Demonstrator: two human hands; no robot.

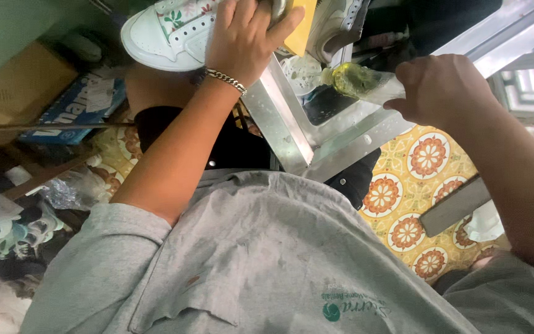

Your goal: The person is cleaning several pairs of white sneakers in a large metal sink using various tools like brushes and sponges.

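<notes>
While left fingers (242,37) clasp white shoe (168,31), right fingers (443,86) pinch yellow-green bag (356,80).

Two hands: left hand (242,38), right hand (441,89). Two shoes: white sneaker (168,31), grey sneaker (335,21). One yellow sponge (301,28), one plastic bag (360,83), one blue box (75,105).

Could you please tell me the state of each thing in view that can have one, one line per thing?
White sneaker: gripped by the left hand, lying on its side.
Yellow sponge: pressed against the sneaker.
Clear bottle: held tilted in the right hand.
Metal sink: wet, with droplets.
</notes>
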